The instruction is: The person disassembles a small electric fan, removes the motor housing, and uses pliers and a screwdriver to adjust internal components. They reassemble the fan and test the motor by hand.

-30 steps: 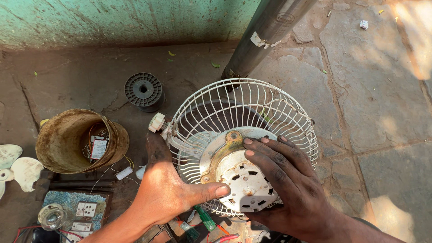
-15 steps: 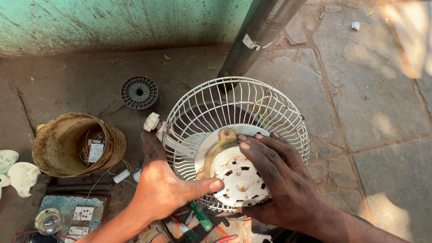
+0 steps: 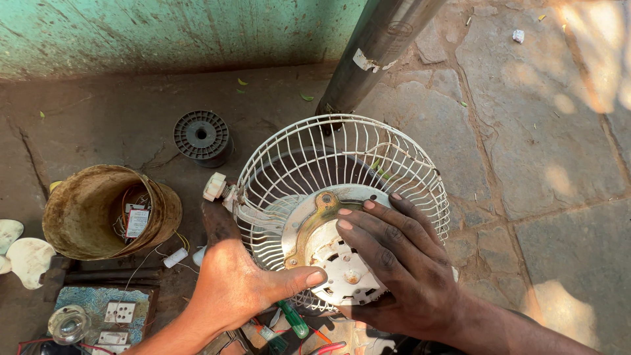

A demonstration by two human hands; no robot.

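A white wire fan guard (image 3: 342, 197) lies on the ground in front of the person, domed side down, with a round white motor housing (image 3: 342, 263) seated in its centre on a rusty metal plate (image 3: 322, 210). Both hands rest on this assembly. The left hand (image 3: 233, 283) grips the guard's near-left rim, thumb pressed flat against the edge of the housing. The right hand (image 3: 401, 263) lies spread over the housing's right side, fingers apart and laid across the plate, not closed around anything. The hands are near each other but not touching.

The work in hand looks like seating or turning the housing within the guard, with one hand steadying and the other bearing down. A next move would likely need the guard held firm while the housing is shifted or fastened; a green-handled screwdriver (image 3: 292, 319) lies just below the left thumb.

Left of the guard sits a rusty bucket (image 3: 105, 210) tipped on its side, with wires and small parts inside. Behind it lies a grey empty spool (image 3: 201, 136). A small white knob (image 3: 214, 187) touches the guard's left edge. At bottom left is a board with sockets (image 3: 108, 315) and a glass bulb (image 3: 68, 323).

The surface is dusty concrete, giving way to stone paving (image 3: 539, 131) at right. A grey metal pipe (image 3: 381, 46) rises behind the guard, against a worn green wall (image 3: 164, 29).
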